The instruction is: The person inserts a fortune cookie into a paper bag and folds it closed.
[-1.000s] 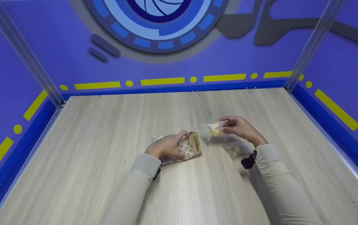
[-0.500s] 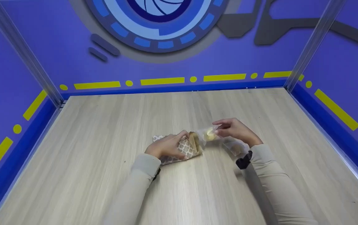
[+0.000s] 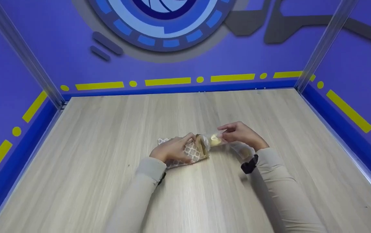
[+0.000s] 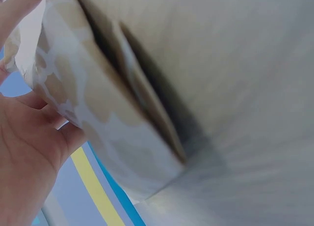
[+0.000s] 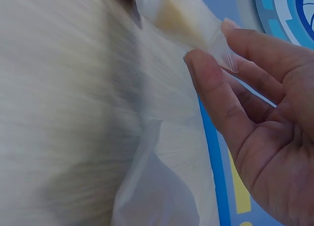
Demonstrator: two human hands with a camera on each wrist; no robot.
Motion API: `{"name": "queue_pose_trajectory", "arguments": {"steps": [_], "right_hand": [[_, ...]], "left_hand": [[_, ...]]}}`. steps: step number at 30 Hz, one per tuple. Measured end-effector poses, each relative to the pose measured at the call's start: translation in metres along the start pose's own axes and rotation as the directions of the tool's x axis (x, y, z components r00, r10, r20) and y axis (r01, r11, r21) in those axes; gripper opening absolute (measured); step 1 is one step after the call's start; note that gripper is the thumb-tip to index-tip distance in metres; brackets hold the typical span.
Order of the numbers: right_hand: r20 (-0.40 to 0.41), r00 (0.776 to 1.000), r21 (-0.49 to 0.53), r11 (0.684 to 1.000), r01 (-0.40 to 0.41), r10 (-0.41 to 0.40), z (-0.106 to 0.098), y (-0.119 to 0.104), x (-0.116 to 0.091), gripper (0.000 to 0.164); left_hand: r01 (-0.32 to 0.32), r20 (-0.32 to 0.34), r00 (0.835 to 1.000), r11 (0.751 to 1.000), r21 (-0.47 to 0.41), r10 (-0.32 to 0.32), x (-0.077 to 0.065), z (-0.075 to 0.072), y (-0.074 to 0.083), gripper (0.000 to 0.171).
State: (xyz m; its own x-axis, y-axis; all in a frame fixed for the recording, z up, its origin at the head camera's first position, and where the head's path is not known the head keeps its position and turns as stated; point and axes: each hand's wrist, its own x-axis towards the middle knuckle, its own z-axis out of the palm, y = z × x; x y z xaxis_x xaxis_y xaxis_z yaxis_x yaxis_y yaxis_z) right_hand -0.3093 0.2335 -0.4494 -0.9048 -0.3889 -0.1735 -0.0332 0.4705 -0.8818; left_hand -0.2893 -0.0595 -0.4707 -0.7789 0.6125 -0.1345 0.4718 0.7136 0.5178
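A tan-and-white patterned paper bag (image 3: pixel 192 151) lies on the table with its brown mouth facing right. My left hand (image 3: pixel 173 150) grips it from above, thumb on the near side. In the left wrist view the mouth of the bag (image 4: pixel 115 113) gapes a little. My right hand (image 3: pixel 242 135) pinches one corner of a clear plastic packet (image 3: pixel 215 140) with something pale yellow inside. The packet's far end is right at the bag's mouth. Thumb and fingertips on the packet (image 5: pixel 179 18) show in the right wrist view. A second clear packet (image 3: pixel 242 150) lies below the right wrist, partly hidden.
A pale wood-grain table (image 3: pixel 107 129) spreads around both hands. Blue-purple panels (image 3: pixel 159 71) with yellow dashes close it in at the back and on both sides. Metal posts (image 3: pixel 321 45) stand in the back corners.
My right hand has moved left with the packet, bringing its end from beside the bag up to the mouth. The left hand and bag have stayed in place.
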Motion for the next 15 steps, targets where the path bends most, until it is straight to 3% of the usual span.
{"name": "queue_pose_trajectory", "arguments": {"steps": [15], "right_hand": [[-0.01, 0.999, 0.004, 0.999, -0.047, 0.047, 0.0077, -0.0042, 0.006, 0.042]], "left_hand": [[0.002, 0.0, 1.0, 1.0, 0.012, -0.002, 0.0003, -0.0007, -0.0009, 0.07]]}}
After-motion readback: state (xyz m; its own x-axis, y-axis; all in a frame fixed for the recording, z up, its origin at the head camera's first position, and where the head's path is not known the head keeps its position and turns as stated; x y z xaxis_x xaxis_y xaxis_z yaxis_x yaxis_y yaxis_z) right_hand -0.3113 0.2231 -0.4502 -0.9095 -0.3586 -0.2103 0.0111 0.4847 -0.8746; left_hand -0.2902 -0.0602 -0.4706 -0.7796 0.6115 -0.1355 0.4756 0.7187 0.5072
